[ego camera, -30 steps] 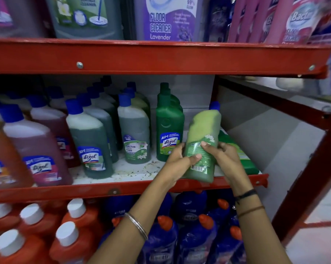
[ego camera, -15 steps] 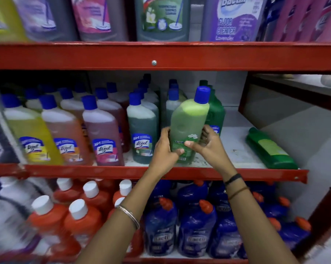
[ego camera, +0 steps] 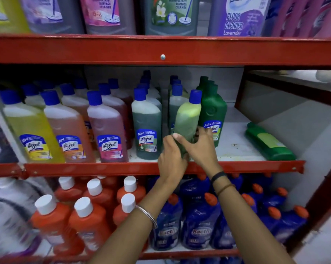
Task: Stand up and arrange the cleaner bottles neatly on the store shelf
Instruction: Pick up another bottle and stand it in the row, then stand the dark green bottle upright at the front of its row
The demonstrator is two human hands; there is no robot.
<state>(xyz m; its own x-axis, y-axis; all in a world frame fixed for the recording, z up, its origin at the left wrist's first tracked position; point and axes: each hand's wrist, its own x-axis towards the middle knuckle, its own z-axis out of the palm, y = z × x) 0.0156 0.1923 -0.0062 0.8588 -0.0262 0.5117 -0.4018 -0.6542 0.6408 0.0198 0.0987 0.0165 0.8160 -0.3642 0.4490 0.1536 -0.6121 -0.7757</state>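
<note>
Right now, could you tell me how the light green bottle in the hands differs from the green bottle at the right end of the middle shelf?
The light green bottle is nearly upright, tilted slightly; the green bottle at the right end lies flat on its side.
The first is in the grip of the left hand and right hand; the second lies untouched.
The first has a blue cap; the second is green all over, with a yellow-green label.
Both are on the middle shelf.
</note>
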